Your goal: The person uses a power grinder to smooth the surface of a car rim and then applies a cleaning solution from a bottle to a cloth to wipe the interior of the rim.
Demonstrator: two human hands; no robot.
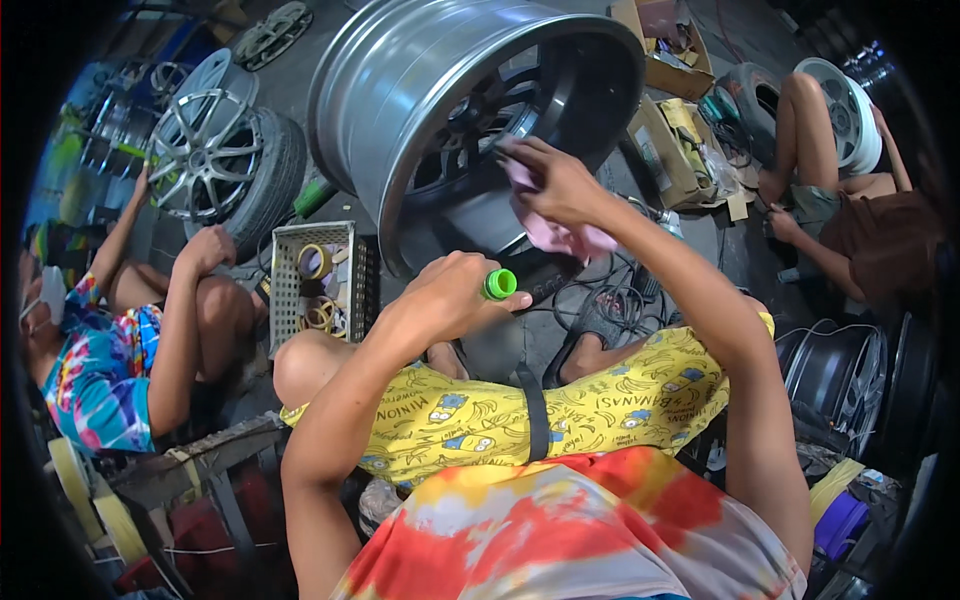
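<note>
A large grey wheel rim (365, 110) stands tilted in front of me, its open barrel toward my hands. My right hand (565, 185) is closed round a crumpled pink cloth (560, 235) just inside the rim's opening; whether the cloth presses on the metal I cannot tell. Lower and to the left, my left hand (450, 290) wraps round a green bottle (499, 284). Its round, uncapped mouth points toward me, and my fingers hide most of its body.
Left of my knees sits a white plastic basket (300, 240) with tape rolls. Cardboard boxes (665, 150) stand beyond the rim at right. Cables (625, 290) lie by my feet. One person (100, 360) sits at left near a spoked wheel (207, 155), another (870, 240) at right.
</note>
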